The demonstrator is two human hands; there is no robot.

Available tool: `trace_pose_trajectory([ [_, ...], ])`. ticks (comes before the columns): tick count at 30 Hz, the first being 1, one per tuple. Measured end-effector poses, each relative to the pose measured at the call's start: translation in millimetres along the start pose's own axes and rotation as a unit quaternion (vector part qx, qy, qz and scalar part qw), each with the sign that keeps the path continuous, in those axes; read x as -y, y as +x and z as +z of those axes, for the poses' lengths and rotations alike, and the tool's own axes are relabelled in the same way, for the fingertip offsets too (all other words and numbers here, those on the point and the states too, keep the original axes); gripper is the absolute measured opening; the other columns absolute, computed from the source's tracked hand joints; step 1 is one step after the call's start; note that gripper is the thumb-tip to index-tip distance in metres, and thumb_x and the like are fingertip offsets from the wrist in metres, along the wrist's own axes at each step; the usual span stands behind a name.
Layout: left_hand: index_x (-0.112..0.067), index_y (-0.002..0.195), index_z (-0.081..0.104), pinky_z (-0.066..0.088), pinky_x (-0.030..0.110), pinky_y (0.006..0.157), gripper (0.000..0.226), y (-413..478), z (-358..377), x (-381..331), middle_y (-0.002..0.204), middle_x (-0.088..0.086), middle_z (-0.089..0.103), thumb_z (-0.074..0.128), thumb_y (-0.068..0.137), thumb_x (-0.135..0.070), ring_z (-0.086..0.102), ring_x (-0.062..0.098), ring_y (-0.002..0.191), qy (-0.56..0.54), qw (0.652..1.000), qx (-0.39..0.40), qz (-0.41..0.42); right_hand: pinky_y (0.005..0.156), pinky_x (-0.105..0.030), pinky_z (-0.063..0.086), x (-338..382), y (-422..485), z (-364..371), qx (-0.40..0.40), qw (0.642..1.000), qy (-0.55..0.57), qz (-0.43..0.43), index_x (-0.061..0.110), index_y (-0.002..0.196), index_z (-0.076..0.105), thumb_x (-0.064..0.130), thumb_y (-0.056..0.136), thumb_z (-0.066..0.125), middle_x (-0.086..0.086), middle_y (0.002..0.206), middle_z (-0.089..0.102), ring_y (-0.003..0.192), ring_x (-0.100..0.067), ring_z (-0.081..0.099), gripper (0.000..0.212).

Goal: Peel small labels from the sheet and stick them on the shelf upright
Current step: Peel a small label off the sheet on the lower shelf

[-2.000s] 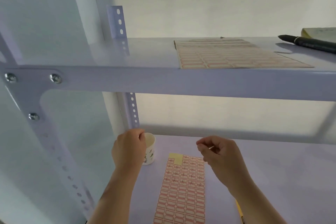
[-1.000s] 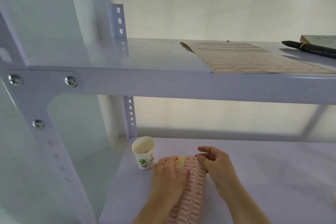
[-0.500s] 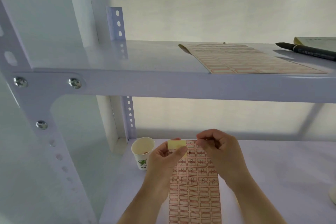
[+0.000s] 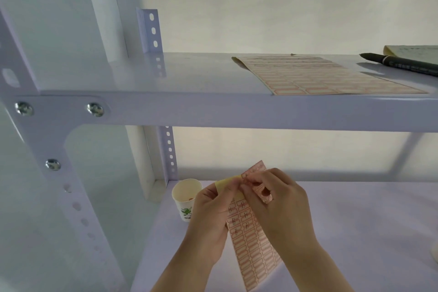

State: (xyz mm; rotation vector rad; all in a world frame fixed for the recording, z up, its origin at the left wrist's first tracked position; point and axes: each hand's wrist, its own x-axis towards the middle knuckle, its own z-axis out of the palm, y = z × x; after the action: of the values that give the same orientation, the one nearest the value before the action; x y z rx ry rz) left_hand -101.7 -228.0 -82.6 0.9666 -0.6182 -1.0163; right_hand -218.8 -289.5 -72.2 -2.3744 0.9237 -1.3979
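Observation:
A sheet of small red-bordered labels [image 4: 254, 253] is held up above the lower shelf, its top end bent over. My left hand [image 4: 211, 218] pinches its yellowish top left corner. My right hand [image 4: 277, 206] pinches the sheet's top edge with thumb and forefinger; whether a label is between them I cannot tell. The rear white perforated shelf upright [image 4: 168, 149] stands to the left, behind a paper cup. The front upright [image 4: 71, 197] slants down the left side.
A paper cup [image 4: 186, 198] stands on the lower shelf [image 4: 355, 232] beside the rear upright. On the upper shelf [image 4: 166, 78] lie a second label sheet [image 4: 320, 78], a black marker [image 4: 403, 64] and a notepad [image 4: 412, 52].
Both hands picked the sheet up off the lower shelf and raised it. Its top is now bent over, and my right fingers have closed on the top edge.

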Motion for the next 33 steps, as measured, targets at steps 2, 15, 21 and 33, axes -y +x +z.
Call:
trace_pose_trajectory([
  [2,-0.004,0.093,0.079,0.057,0.034,0.069,0.024,-0.3,-0.5,-0.1,0.084,0.014,0.077,0.063,0.088,-0.021,0.072,0.024,0.076,-0.006,1.000,-0.005,-0.001,0.057,-0.039,0.057,1.3,-0.6,1.3,-0.004,1.000,0.000,0.006,0.021,0.083,0.074,0.024,0.080,0.080,0.008,0.080,0.070,0.066,-0.014,0.064,0.007],
  [15,-0.004,0.089,0.080,0.058,0.031,0.066,0.024,-0.7,-0.9,0.0,0.081,0.013,0.078,0.069,0.079,-0.022,0.073,0.023,0.073,-0.010,0.999,0.016,0.026,0.051,-0.034,0.055,7.1,1.4,1.1,-0.014,1.000,0.007,0.014,0.020,0.075,0.074,0.027,0.078,0.069,0.010,0.072,0.069,0.059,-0.011,0.061,0.009],
  [21,-0.003,0.086,0.080,0.058,0.032,0.067,0.024,-2.2,-2.0,-3.1,0.078,0.013,0.076,0.068,0.080,-0.024,0.071,0.024,0.074,-0.020,0.999,0.022,0.021,0.052,-0.015,0.047,4.7,2.8,0.8,0.007,0.999,0.022,0.035,0.023,0.072,0.072,0.022,0.077,0.079,0.018,0.070,0.064,0.059,-0.003,0.059,0.009],
  [33,-0.011,0.077,0.077,0.056,0.031,0.064,0.015,-2.4,3.7,-8.8,0.074,0.009,0.075,0.072,0.085,-0.023,0.068,0.024,0.072,0.049,0.996,-0.036,0.066,0.051,-0.031,0.052,12.4,4.1,4.3,-0.003,0.999,0.023,0.027,0.021,0.067,0.065,0.027,0.076,0.072,0.015,0.065,0.062,0.057,-0.005,0.057,0.013],
])
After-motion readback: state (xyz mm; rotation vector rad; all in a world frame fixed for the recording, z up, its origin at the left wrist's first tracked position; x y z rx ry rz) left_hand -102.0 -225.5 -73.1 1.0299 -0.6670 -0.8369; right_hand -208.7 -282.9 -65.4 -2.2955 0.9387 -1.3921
